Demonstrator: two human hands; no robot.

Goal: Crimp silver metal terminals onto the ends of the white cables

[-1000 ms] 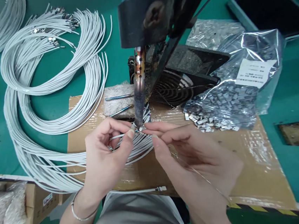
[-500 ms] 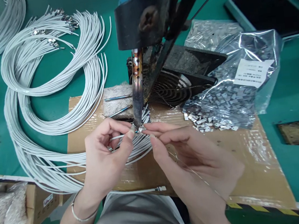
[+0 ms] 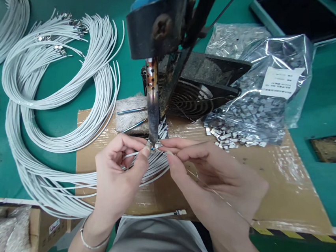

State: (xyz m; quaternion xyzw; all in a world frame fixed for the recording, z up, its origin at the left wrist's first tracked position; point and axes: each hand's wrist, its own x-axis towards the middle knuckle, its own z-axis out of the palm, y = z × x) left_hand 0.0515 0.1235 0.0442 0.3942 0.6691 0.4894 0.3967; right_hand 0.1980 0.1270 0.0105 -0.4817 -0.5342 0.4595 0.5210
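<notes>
Pinched between the thumb and fingers of my left hand (image 3: 122, 174) is the end of a white cable (image 3: 131, 155), right at the tip of the soldering iron (image 3: 153, 123). The iron points down from a clamp (image 3: 155, 28). My right hand (image 3: 211, 173) closes on a thin solder wire (image 3: 222, 198), which trails back over the palm. A small metal connector piece (image 3: 158, 145) sits by the tip, between both sets of fingertips. Under the hands runs a bundle of white cables (image 3: 154, 167). Whether solder touches the tip is too small to tell.
Coiled white cables (image 3: 55, 97) lie at the left. A black fan (image 3: 192, 100) stands behind the iron. On the right, a clear bag (image 3: 261, 109) spills small metal pieces over cardboard (image 3: 269, 187). A tablet-like device (image 3: 302, 14) lies far right; another cable end (image 3: 180, 212) is near the front edge.
My right hand has shifted very slightly left. The view has moved a little; both hands keep their pinch at the iron's tip.
</notes>
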